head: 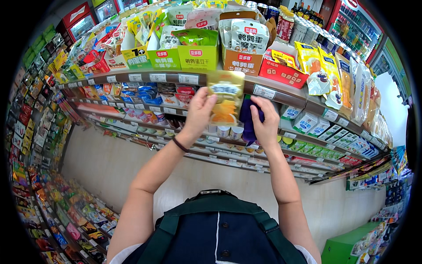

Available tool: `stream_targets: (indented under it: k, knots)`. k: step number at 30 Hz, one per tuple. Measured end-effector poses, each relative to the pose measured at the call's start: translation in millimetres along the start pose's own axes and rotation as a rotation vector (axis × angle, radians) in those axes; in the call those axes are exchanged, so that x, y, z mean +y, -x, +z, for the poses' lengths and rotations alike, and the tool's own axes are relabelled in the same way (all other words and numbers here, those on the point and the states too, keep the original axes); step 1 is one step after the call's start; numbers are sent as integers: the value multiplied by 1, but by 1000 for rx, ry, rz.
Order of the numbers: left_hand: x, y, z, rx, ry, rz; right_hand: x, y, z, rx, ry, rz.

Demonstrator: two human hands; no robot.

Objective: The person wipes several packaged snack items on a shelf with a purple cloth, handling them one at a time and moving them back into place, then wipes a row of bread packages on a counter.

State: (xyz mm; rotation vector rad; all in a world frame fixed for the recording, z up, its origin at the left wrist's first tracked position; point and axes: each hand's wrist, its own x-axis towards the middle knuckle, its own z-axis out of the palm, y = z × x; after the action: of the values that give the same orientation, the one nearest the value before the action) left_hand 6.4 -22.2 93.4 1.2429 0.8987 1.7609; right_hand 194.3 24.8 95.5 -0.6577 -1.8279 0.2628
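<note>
Pinched by its left edge, a gold snack pouch [227, 99] with an orange food picture hangs upright from my left hand [200, 110]. A dark band circles that wrist. My right hand [265, 120] grips a bunched dark purple cloth [249, 120] just right of the pouch. Both hands are in front of the shelf edge [286, 98], below a brown display box [244, 61] of white pouches and a yellow-green box [197, 57] holding green packets. A red snack box [283, 71] stands to the right of the brown one.
Yellow snack bags [315, 67] lean over the shelf's edge at right, near milk cartons [305, 122] on the tier below. Cups [223, 131] line a lower tier. Pale floor [108, 161] lies beneath, with packed snack shelves [71, 217] at left and a green box [349, 242] at lower right.
</note>
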Motion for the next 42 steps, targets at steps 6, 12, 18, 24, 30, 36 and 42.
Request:
stream_targets:
  k: [6,12,18,24,30,36,42]
  knots:
    - [-18,15,-76,181,-37,-20,33,55,-4,-236,-21,167]
    - [-33,13,-61,18,-144,-151,50,84,-3,-345,49,234]
    - [-70,-15,-19,-179,-159,37,44,93,-4,-408,37,249]
    - [-92,-19,-13,124,-770,27,47,107,-17,-407,66,286]
    - [-54,10,9,-316,-677,252,32,95,-24,-303,-68,400]
    - [-45,34,11,-555,-500,-122,40,84,-20,-385,-268,443]
    - [-49,-9,-27,-100,-890,85,40,92,-16,-346,-255,533]
